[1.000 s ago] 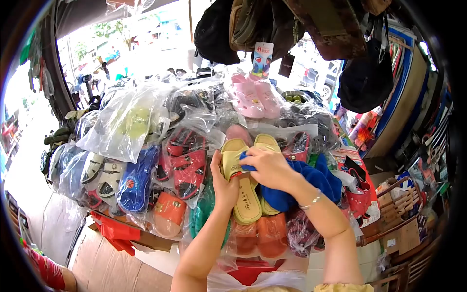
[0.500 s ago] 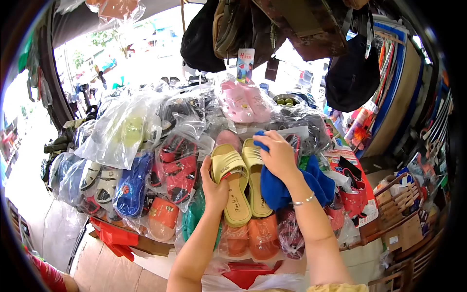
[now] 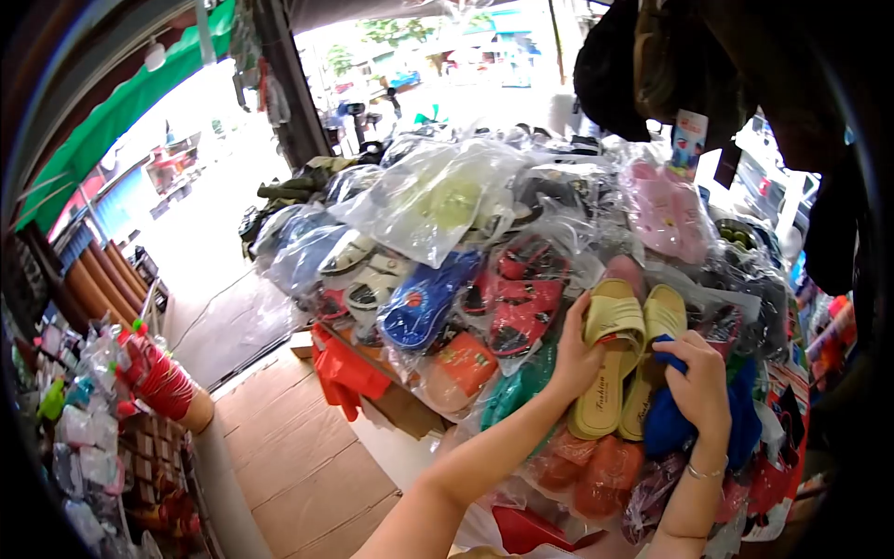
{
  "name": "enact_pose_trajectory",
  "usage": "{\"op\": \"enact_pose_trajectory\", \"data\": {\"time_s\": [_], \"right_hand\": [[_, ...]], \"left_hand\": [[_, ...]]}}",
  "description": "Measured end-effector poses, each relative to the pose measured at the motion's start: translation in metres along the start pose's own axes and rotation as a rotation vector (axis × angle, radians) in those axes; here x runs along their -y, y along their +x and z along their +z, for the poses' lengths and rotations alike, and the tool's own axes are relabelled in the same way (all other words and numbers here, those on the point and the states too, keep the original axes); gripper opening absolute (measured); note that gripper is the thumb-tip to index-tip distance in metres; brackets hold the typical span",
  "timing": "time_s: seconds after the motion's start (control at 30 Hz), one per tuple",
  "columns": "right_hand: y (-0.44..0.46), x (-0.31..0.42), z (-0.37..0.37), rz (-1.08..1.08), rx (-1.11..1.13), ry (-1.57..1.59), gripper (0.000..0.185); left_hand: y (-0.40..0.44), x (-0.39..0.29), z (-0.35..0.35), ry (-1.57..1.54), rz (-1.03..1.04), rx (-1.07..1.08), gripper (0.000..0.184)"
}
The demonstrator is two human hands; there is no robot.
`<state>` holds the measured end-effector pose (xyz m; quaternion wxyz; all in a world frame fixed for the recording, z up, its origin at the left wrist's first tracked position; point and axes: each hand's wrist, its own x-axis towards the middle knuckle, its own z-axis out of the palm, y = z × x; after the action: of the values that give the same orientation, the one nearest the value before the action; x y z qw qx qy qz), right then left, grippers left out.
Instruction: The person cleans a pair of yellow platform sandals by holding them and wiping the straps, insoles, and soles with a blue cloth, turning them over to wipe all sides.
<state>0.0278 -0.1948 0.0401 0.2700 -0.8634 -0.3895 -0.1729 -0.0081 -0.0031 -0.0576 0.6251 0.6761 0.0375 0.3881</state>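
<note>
My left hand (image 3: 579, 349) grips the left yellow slipper (image 3: 610, 363) by its side, fingers wrapped round the strap area. The second yellow slipper (image 3: 660, 321) lies right beside it. Over this second slipper, my right hand (image 3: 697, 382) is closed on a blue cloth (image 3: 675, 424), whose loose part spreads to the right. Both slippers rest with their toes pointing away from me. Orange slippers (image 3: 607, 477) in clear plastic lie just below them, and a pair of pink clogs (image 3: 663, 212) stands beyond.
Bagged footwear covers the stall, including blue slippers (image 3: 426, 300) and red sandals (image 3: 523, 303). Dark bags hang at the upper right. A red cloth (image 3: 345, 373) hangs off the front edge. Flattened cardboard (image 3: 298, 456) lies on the floor; a person in red (image 3: 160, 377) is at the left.
The view has swung left, so the stall appears farther right. My right hand has moved down from the slippers' toe end with the blue cloth. My left hand still holds the left slipper.
</note>
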Motion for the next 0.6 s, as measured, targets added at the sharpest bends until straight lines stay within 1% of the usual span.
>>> {"op": "enact_pose_trajectory", "data": {"time_s": [0.07, 0.1, 0.13, 0.2, 0.23, 0.3, 0.33, 0.4, 0.43, 0.47, 0.53, 0.6], "right_hand": [[0.0, 0.006, -0.02, -0.126, 0.025, 0.31, 0.032], [0.004, 0.009, -0.019, -0.192, -0.105, 0.251, 0.033], [0.008, 0.008, -0.011, -0.129, -0.258, 0.197, 0.033], [0.013, -0.009, 0.013, -0.121, -0.361, -0.069, 0.033], [0.009, -0.01, 0.015, -0.12, -0.359, -0.06, 0.033], [0.001, -0.003, 0.004, -0.064, -0.019, 0.092, 0.033], [0.003, 0.001, -0.014, -0.086, 0.051, 0.32, 0.033], [0.01, 0.001, -0.018, -0.231, -0.198, 0.296, 0.034], [0.016, -0.001, -0.012, -0.176, -0.332, 0.245, 0.034], [0.017, -0.01, 0.0, -0.177, -0.333, 0.245, 0.034], [0.013, -0.029, 0.023, -0.107, -0.116, 0.038, 0.034], [0.015, -0.022, 0.021, -0.124, -0.14, 0.07, 0.034]], "left_hand": [[0.0, -0.001, 0.001, -0.049, -0.021, 0.032, 0.078], [0.0, -0.001, 0.0, -0.029, -0.017, 0.036, 0.078], [0.0, 0.0, -0.001, -0.01, -0.014, 0.045, 0.078], [0.0, -0.001, -0.001, -0.011, -0.022, 0.046, 0.079], [-0.001, -0.003, -0.001, -0.025, -0.02, 0.049, 0.079], [0.0, -0.008, -0.001, -0.042, -0.035, 0.049, 0.079], [-0.001, -0.009, -0.001, -0.074, -0.058, 0.052, 0.078], [-0.002, -0.009, -0.003, -0.074, -0.055, 0.051, 0.078], [-0.002, -0.012, -0.003, -0.057, -0.075, 0.062, 0.078], [-0.001, -0.015, -0.003, -0.044, -0.09, 0.074, 0.077], [-0.003, -0.01, -0.003, -0.039, -0.072, 0.069, 0.077], [0.002, -0.007, -0.003, -0.039, -0.031, 0.057, 0.076]]}}
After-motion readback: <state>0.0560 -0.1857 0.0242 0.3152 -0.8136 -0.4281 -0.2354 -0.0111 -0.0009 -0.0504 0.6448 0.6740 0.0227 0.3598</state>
